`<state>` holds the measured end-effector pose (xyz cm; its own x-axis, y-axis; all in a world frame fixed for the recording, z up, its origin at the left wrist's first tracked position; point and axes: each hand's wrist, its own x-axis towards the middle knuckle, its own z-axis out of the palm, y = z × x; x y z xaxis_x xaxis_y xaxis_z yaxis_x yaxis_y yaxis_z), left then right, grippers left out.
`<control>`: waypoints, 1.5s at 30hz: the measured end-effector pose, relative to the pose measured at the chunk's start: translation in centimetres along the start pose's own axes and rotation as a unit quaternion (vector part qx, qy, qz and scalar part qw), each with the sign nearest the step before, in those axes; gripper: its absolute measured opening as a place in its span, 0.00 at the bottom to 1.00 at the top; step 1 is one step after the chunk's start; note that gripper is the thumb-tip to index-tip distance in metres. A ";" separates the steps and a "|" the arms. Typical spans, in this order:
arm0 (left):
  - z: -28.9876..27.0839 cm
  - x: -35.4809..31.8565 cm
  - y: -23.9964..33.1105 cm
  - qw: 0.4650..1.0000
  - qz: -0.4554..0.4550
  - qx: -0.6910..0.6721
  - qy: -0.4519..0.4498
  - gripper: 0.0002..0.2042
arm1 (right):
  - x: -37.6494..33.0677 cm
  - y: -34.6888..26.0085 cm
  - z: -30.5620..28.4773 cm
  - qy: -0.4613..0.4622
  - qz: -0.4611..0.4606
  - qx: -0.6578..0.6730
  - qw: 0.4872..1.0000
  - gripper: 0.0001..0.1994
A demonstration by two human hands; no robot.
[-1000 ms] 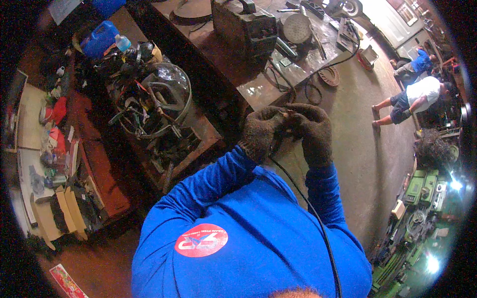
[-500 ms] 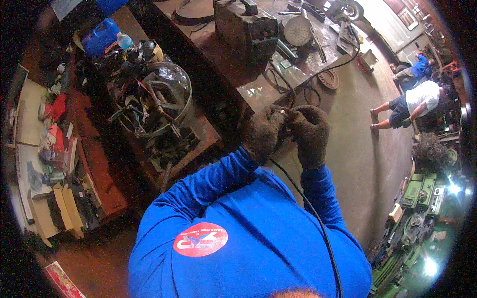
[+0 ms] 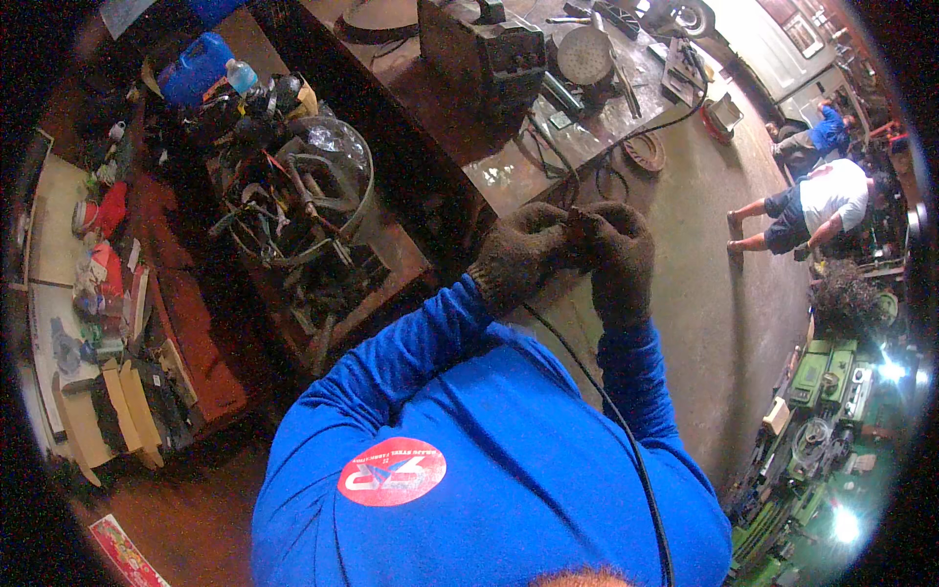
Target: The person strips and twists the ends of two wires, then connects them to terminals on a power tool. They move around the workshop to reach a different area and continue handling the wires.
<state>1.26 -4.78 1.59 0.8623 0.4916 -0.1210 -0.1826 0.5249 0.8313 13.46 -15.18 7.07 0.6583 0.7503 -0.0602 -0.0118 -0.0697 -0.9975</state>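
Note:
My left hand (image 3: 522,256), in a dark knit glove, is closed with its fingertips pinched. Against it, my right hand (image 3: 620,259), gloved alike, is closed too, and the fingers of both meet in front of my chest. Whatever lies between them is small, dark and mostly hidden by the gloves; I cannot make it out. A black cable (image 3: 595,383) comes out below my hands and runs down across the right side of my blue shirt. Its upper end disappears behind the gloves.
A metal table (image 3: 494,181) ahead carries a dark boxy machine (image 3: 479,49) and a round plate (image 3: 585,55). Left stands a bucket (image 3: 370,186) of tools. A ribbed disc (image 3: 645,154) lies beyond my hands. Two people, one in a white shirt (image 3: 834,201), are at the far right.
My hands have come slightly closer together, and the fingers have shifted over the small thing. A bright bit seen at the left fingertips is now covered. The person in white bends a little differently.

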 end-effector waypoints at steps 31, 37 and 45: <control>-0.9 0.7 -1.7 0.994 0.040 -0.092 0.035 0.11 | 0.5 1.1 -0.1 -0.002 0.075 -0.026 0.997 0.13; -0.4 0.3 -1.1 0.994 0.078 -0.050 0.063 0.10 | 0.9 0.1 0.5 -0.012 0.042 0.025 0.999 0.14; -0.7 0.1 -1.5 0.969 0.111 0.199 0.094 0.11 | 0.3 0.0 0.2 -0.027 0.074 -0.055 0.995 0.14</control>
<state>1.32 -5.04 -0.03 0.7149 0.6990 0.0184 -0.1241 0.1010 0.9871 13.51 -14.84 7.07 0.6140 0.7607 -0.2105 -0.0204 -0.2513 -0.9677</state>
